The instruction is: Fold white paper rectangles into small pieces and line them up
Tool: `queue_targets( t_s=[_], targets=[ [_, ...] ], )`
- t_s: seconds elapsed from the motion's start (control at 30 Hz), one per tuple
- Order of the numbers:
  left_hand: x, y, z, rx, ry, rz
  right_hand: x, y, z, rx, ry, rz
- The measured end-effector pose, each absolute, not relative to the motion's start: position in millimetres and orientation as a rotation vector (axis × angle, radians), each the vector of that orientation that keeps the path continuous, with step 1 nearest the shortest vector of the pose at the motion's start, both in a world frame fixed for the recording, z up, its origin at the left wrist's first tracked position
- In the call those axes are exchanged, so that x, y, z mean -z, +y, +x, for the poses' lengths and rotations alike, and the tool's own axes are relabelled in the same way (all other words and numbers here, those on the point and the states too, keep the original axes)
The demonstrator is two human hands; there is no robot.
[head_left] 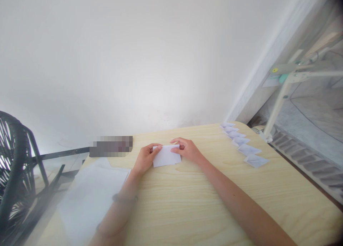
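Note:
A small folded white sheet of paper point(166, 156) is held between both hands over the middle of the table. My left hand point(146, 157) pinches its upper left corner, thumb on the front face. My right hand point(186, 149) grips the upper right corner with the thumb in front and the fingers behind the top edge. The fingers behind the paper are partly hidden. Off to the right, several folded paper boats point(256, 160) stand in a slanting row along the table's right side.
Loose white sheets point(93, 189) lie on the left of the wooden table point(171, 210), partly under my left forearm. A blurred-out dark object point(111, 146) sits at the back left corner. A dark woven chair point(16, 174) is at far left, a white metal frame point(281, 99) at right.

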State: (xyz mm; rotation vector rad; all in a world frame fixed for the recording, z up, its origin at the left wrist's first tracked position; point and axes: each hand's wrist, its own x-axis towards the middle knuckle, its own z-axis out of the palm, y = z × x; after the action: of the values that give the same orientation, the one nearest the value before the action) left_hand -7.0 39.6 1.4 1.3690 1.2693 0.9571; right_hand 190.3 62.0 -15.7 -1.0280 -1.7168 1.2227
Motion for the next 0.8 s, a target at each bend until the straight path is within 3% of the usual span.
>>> queue_targets(
  t_s=[0.8],
  targets=[
    [-1.9,39.1,-7.5,-0.941,1.252,1.367,12.5,60.9,192.3,-1.033,-1.907,-1.087]
  ],
)
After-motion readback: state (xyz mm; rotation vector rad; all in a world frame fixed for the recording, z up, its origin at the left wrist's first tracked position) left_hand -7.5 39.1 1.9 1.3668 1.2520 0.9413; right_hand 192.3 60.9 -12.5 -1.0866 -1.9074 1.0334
